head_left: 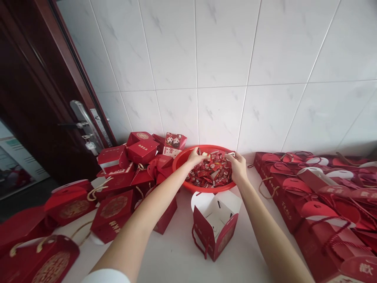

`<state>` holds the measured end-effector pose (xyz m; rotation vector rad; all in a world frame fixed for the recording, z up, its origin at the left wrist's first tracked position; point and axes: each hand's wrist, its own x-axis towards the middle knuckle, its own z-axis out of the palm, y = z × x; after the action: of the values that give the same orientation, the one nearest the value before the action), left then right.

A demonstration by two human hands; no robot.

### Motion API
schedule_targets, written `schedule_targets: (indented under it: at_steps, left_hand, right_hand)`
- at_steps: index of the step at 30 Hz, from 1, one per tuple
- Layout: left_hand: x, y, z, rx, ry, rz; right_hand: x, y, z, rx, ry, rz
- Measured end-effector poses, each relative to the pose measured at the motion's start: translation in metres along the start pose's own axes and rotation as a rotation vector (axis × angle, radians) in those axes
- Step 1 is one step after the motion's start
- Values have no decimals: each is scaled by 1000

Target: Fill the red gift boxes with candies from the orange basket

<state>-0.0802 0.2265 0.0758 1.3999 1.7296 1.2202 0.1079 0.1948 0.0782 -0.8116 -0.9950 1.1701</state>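
Several red boxes (pixel 114 211) crowd the white tabletop (pixel 165 255) left of the red basket (pixel 206 190), the closest coming right down toward you. Over on the basket's right, you've got a packed group of red boxes (pixel 312 247), rounded flaps and cord handles showing. Just on your side of the basket stands the open box (pixel 220 241), upright between your forearms, white inside, a red cord at its side. And now the hands, both at the basket! Your right hand (pixel 239 167), at its right side, pinches a small wrapped packet (pixel 231 154) between thumb and fingers. Your left hand (pixel 194 158) works its left side; I can't tell what those part-hidden fingertips grip. Red-wrapped packets (pixel 212 171) fill the basket. Well left of it, a dark door (pixel 38 98); behind it, the tiled wall (pixel 224 110).
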Motion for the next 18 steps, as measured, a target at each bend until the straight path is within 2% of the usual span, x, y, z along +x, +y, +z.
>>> schedule_targets:
  at_steps: [4,8,11,15,18]
  left_hand:
    - [-2,0,-1,228,36,65]
    - [-7,5,1,426,-27,226]
    - [-13,10,6,554,-177,340]
    - [-20,12,14,699,-429,358]
    - [-22,12,17,768,-482,329]
  right_hand:
    - [1,1,0,-7,2,-7]
    - [1,2,0,-11,8,-22]
    - [1,3,0,-12,19,-33]
    - [3,3,0,-9,29,-41]
    - [3,4,0,-3,32,-38]
